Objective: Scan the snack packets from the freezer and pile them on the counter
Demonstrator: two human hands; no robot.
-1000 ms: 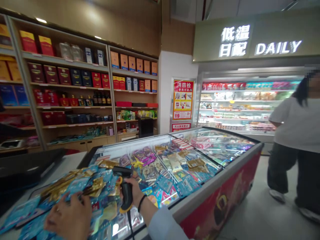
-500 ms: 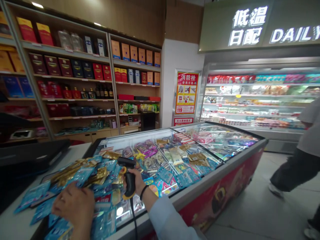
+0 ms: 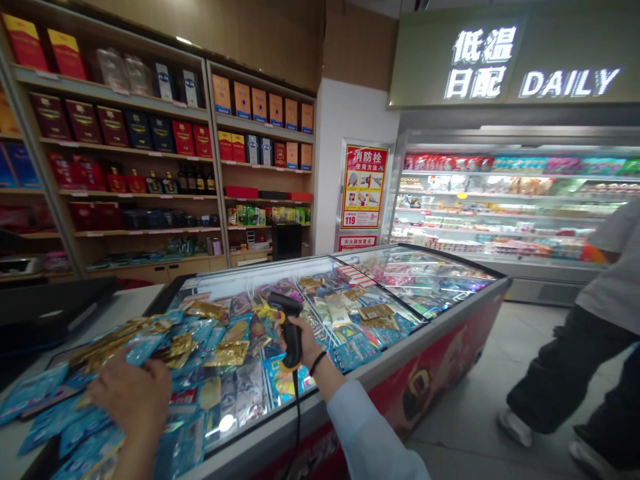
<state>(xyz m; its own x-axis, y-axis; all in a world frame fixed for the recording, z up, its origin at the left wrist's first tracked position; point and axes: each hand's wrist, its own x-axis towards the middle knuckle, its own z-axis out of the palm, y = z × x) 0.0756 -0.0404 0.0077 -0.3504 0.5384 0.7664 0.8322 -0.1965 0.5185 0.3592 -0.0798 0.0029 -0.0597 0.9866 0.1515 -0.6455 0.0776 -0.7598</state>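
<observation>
My right hand (image 3: 303, 340) is wrapped round the grip of a black and orange barcode scanner (image 3: 290, 330), held over the freezer's glass lid with its cord hanging down. At the lower left, my left hand (image 3: 133, 397) has its fingers bent over a heap of snack packets. A blue packet (image 3: 143, 348) pokes out past its knuckles; the fingertips are partly hidden. Around it lie more blue packets (image 3: 50, 420) and a row of gold packets (image 3: 107, 343). Separate gold packets (image 3: 227, 353) rest on the glass between my hands.
The chest freezer (image 3: 443, 377) stretches away to the right, with gold and blue packets on its lid. A black device (image 3: 55, 310) sits on the counter at left. A person (image 3: 595, 320) stands at right. Beyond are shelves of boxes (image 3: 113, 127) and a lit refrigerated display (image 3: 500, 200).
The scanner in my right hand has moved right over the freezer lid, away from the heap. My left hand stays on the packets. The view has turned slightly right, and the person's legs have shifted.
</observation>
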